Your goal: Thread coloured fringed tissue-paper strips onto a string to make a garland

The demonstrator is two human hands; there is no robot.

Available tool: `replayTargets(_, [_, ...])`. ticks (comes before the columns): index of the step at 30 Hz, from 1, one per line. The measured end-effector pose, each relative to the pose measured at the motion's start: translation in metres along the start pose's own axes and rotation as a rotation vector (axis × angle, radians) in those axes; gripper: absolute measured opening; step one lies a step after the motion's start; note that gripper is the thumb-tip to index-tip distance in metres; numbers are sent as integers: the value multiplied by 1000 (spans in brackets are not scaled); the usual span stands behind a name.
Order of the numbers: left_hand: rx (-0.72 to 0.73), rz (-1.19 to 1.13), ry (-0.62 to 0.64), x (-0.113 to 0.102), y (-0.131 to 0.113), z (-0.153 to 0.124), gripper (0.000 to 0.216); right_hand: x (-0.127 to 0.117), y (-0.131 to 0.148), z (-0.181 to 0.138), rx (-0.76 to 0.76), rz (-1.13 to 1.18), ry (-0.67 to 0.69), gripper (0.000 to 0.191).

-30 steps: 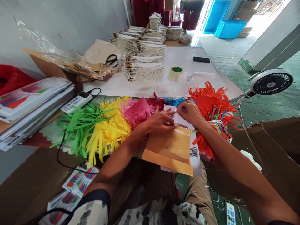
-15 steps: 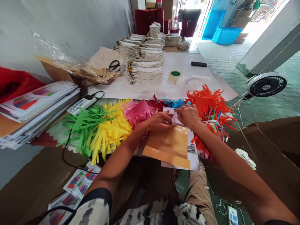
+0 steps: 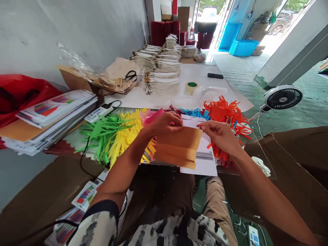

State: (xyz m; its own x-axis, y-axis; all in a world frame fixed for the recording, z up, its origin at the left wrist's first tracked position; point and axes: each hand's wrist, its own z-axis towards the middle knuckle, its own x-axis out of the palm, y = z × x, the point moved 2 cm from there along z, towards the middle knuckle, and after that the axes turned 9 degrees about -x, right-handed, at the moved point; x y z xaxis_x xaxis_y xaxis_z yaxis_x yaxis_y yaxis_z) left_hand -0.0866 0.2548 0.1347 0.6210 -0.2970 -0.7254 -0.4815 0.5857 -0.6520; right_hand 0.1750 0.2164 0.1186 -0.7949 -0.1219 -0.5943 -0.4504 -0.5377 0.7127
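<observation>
Grey wall [image 3: 97,30] runs along the left, with a green floor [image 3: 238,65] and a pale pillar [image 3: 292,51] on the right. Between them stretches a long surface [image 3: 200,73], its far part covered in white. Brown cardboard [image 3: 294,164] stands low at the right. Rows of white, string-trimmed bundles [image 3: 164,83] fill the far middle, and a blue bin [image 3: 244,48] sits beyond on the floor. At the left, a red bag [image 3: 20,94] lies behind a thick pile of printed cards [image 3: 58,107].

Paper fringe crowds around the work: green [image 3: 102,135], yellow [image 3: 128,133] and pink [image 3: 153,117] on the left, blue [image 3: 196,112] behind, orange-red [image 3: 222,114] beside the right hand [image 3: 219,133]. A small fan [image 3: 284,98] leans out past it.

At the near edge, a brown paper piece [image 3: 176,147] partly covers a white sheet [image 3: 206,159]. The left hand [image 3: 166,123] grips its top edge with curled fingers; the right pinches its top right corner. Beyond them are a clear box [image 3: 187,102], scissors [image 3: 130,75], a black phone [image 3: 215,76] and a tape roll [image 3: 191,88].
</observation>
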Motion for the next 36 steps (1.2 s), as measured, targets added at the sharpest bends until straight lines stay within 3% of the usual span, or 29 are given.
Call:
replayTargets(4, [40,43,-5,6,-15,-7,19,-2,10,-15,48,-36,48,39])
replayTargets(7, [60,35,1,10,-22,-11,19,-3,18,-25,39,-57,-11,30])
replayTargets(15, [46,-84,71,13,-30,-14,21,3,36,-49,-288,-295,-239,9])
replayTargets(23, [13,-104,94,20,-30,-11,22,5,38,-62,-519,-532,-318,2])
replayTargets(26, [-21,-122,103,21,-29,-10,24,7,35,-66,-575,-577,-330,8])
replayTargets(28, [-49,-128,103,19,-26,-10,25,7,32,-66,-541,-529,-349,16])
replayTargets(32, [-143,-162,87,10,-16,-16,26,-1,25,-70,-328,-341,-457,46])
replayTargets(34, [-205,-175,54,2,-8,-21,26,-2,22,-77,-283,-339,-405,44])
replayTargets(36, [-268,-164,-11,-9,4,-27,28,4,18,-91,-285,-387,-255,39])
